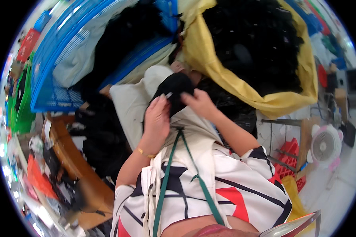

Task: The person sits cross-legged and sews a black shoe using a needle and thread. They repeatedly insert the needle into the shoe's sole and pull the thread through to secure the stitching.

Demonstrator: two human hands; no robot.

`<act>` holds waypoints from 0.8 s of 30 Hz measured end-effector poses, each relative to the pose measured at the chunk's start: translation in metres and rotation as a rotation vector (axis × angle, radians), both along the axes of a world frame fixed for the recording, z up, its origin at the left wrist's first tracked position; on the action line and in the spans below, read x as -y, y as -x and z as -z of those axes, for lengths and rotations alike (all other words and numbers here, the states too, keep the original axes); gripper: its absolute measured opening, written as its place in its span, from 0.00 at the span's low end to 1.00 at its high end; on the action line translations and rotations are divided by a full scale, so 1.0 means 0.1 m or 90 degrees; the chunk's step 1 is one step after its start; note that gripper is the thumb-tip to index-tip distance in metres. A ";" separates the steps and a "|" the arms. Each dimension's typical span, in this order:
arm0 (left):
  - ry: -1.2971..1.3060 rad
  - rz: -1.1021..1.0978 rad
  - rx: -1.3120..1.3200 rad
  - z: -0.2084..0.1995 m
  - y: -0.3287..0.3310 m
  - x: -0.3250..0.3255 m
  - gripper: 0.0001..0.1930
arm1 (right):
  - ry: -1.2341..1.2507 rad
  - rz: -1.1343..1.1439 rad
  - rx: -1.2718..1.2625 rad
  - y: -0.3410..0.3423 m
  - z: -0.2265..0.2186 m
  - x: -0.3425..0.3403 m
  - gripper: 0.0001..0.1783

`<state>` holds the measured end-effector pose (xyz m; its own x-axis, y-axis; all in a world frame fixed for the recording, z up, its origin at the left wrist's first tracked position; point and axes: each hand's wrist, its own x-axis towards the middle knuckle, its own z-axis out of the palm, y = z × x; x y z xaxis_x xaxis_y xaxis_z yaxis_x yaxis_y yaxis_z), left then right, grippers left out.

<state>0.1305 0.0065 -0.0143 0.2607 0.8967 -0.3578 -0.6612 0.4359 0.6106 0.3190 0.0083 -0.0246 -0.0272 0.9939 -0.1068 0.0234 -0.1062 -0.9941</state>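
At the right, a white fan with pink trim (326, 145) shows near a red plastic crate (289, 156) and pale floor (334, 183), while along the left are brown cardboard (62, 143), an orange sheet (40, 178), a green crate (24, 106) and, farther up, a red bin (28, 44).

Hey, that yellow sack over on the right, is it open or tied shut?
Open: the yellow sack has its mouth spread wide, with black items showing inside.

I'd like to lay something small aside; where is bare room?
Pale lap cloth shows bare left of the black fabric; so does pale floor beside the white fan. The blue basket and yellow sack are crowded with black material.
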 end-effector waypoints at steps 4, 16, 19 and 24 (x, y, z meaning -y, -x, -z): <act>-0.003 0.017 0.107 -0.25 -0.26 -0.11 0.28 | 0.125 -0.006 -0.334 0.04 0.39 -0.23 0.25; -0.048 0.100 -0.074 -0.47 -0.03 -0.07 0.28 | 0.198 -0.007 -0.427 0.35 0.53 -0.16 0.32; -0.128 0.097 -0.233 -0.60 0.27 -0.13 0.16 | 0.204 -0.021 -0.417 0.30 0.47 -0.23 0.32; -0.192 -0.013 -0.481 -0.53 0.33 -0.61 0.08 | 0.259 -0.088 -0.434 0.26 0.31 -0.23 0.32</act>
